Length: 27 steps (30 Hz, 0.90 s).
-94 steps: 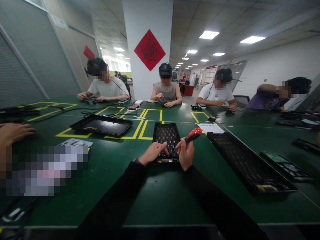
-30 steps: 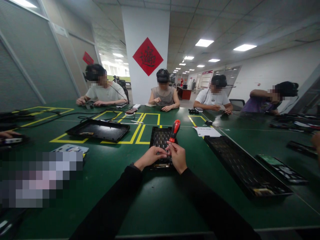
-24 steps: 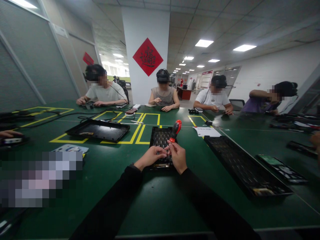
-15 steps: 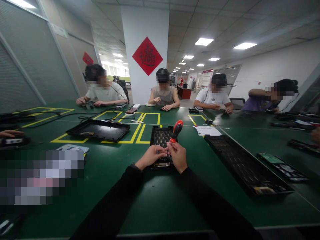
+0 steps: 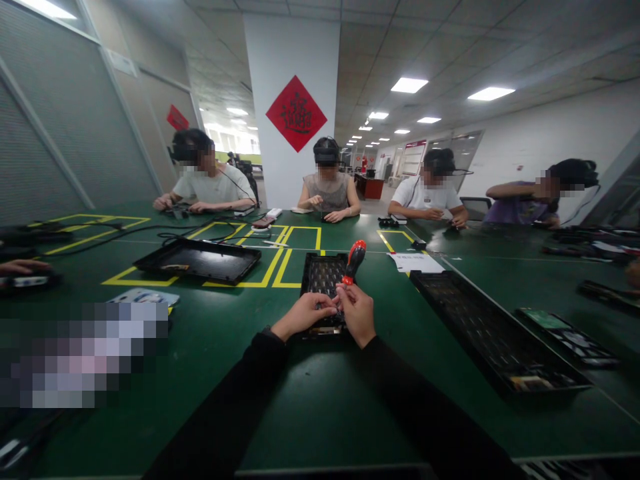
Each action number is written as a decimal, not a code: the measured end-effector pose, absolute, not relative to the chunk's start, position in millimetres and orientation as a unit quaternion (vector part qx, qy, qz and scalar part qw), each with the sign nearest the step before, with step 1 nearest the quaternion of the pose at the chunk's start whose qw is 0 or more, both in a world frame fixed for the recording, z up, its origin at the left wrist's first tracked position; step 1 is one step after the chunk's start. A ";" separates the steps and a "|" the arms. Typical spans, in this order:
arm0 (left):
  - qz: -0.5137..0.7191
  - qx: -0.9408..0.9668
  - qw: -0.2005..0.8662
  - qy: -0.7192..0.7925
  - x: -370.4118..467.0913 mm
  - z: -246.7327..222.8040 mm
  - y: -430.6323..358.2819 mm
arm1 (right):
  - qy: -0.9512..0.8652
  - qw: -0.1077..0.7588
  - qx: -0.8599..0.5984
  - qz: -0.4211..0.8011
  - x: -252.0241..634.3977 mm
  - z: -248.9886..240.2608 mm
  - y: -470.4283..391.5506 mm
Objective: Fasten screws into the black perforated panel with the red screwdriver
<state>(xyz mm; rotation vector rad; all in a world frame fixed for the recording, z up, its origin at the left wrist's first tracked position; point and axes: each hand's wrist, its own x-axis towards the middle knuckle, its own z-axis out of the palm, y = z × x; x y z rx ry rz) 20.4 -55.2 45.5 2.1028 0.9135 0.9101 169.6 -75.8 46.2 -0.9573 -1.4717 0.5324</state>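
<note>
A screwdriver [image 5: 355, 261] with a red and black handle stands nearly upright, leaning a little right, over a black tray-like part [image 5: 323, 270] with rows of small shiny pieces. My right hand [image 5: 357, 313] is closed around its lower end, just beneath the handle. From the left, my left hand [image 5: 307, 315] reaches over the same black part, its fingers pinched near the right fingertips. Whatever the left fingers hold is too small to make out. The screwdriver's tip is hidden by the hands.
On the green table [image 5: 300, 413], a black shallow tray [image 5: 200, 260] lies left, a long black frame [image 5: 490, 330] right, beside a green-and-black board [image 5: 567, 337]. White paper [image 5: 417, 262] lies behind the frame. Several people sit across; cables run at left.
Both hands and the screwdriver hold almost the same pose over the black part. The whole view has shifted very slightly.
</note>
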 end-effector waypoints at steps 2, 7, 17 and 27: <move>0.342 0.809 0.326 0.351 20.2 45.4 -56.0 | -0.636 0.607 -0.416 0.232 169.5 45.4 -75.3; 0.324 0.831 0.308 0.331 19.7 44.6 -56.9 | -0.635 0.606 -0.419 0.233 169.0 44.2 -74.6; 0.279 0.856 0.307 0.309 16.4 44.8 -55.8 | -0.637 0.605 -0.424 0.222 170.0 43.5 -74.2; 0.278 0.846 0.329 0.314 14.4 44.8 -54.9 | -0.637 0.606 -0.426 0.215 169.6 43.2 -74.4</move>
